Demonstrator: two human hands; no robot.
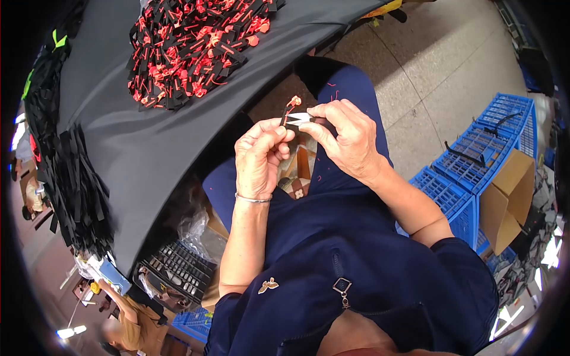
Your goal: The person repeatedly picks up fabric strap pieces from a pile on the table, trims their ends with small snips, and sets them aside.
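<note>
My left hand (261, 155) pinches a small black fabric strip with a red zipper pull (293, 102) standing up at its top end. In my right hand (347, 133) is a pair of thread snips (298, 118), with pale blades parted and pointing left at the strip. The blade tips are close to my left fingertips; whether they touch the strip I cannot tell. Both hands are raised over my lap. A large pile of similar black strips with red pulls (190, 50) lies on the black cloth-covered table (142, 142).
Long black strips (77, 184) hang over the table's far left edge. Blue plastic crates (475, 151) and an open cardboard box (504, 202) stand at right. A black basket (178, 276) sits below the table. Another person (133, 320) is at lower left. Red thread bits lie on my trousers.
</note>
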